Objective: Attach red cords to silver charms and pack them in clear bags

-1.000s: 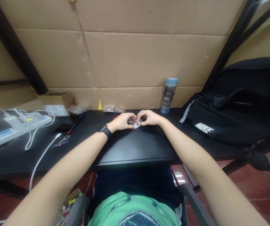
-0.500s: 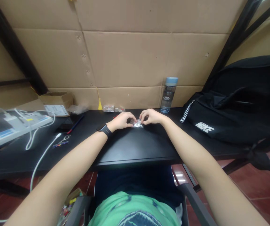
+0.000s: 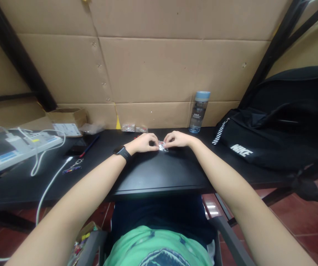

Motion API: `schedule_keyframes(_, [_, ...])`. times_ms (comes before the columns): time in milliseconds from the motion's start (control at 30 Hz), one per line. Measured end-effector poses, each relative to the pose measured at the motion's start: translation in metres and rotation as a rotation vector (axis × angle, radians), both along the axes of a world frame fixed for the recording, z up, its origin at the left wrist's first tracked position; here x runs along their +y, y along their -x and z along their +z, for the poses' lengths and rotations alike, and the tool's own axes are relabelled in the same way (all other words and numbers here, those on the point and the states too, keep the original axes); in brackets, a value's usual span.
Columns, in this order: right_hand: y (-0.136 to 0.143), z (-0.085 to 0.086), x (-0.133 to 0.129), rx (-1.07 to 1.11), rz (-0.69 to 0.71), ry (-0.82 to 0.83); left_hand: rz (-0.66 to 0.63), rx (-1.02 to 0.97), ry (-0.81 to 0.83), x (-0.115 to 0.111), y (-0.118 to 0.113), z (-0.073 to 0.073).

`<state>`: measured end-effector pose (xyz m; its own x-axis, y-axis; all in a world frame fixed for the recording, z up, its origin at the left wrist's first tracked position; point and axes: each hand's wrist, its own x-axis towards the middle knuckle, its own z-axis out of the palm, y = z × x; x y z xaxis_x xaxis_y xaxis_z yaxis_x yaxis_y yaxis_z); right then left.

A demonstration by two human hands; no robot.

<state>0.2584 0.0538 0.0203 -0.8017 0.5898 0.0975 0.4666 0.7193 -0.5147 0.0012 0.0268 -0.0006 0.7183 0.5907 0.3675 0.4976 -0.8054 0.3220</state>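
A small clear plastic packet (image 3: 163, 146) with something shiny and a bit of red in it is between my two hands, just above the black table (image 3: 159, 173). My left hand (image 3: 147, 142), with a dark watch on the wrist, pinches the packet's left edge. The fingers of my right hand (image 3: 176, 139) are closed on its right edge. What exactly is inside the packet is too small to tell. Partly behind my left hand lies a small red item (image 3: 137, 136).
Two clear packets (image 3: 128, 128) lie by the cardboard wall. A water bottle (image 3: 198, 112) and a black bag (image 3: 275, 129) stand at the right. At the left are a power strip (image 3: 20, 151), cables, an open cardboard box (image 3: 68, 120), a phone, a pen and a keychain (image 3: 72, 169).
The packet has tilted and shows less width between my hands. My right hand has come down slightly, and my left fingers have shifted a little at the packet's left edge.
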Motion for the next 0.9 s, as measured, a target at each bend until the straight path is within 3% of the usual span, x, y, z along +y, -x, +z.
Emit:
schedule_keyframes(300, [0.006,-0.004,0.000,-0.026,-0.053,-0.067,0.104,-0.021,0.042,0.008,-0.003,-0.009])
schedule_keyframes(500, [0.007,-0.006,0.001,-0.020,-0.062,-0.054,0.156,-0.045,-0.058,0.005,-0.010,-0.014])
schedule_keyframes(900, [0.008,-0.003,-0.001,-0.090,-0.093,-0.078,0.190,-0.040,-0.048,0.009,-0.011,-0.019])
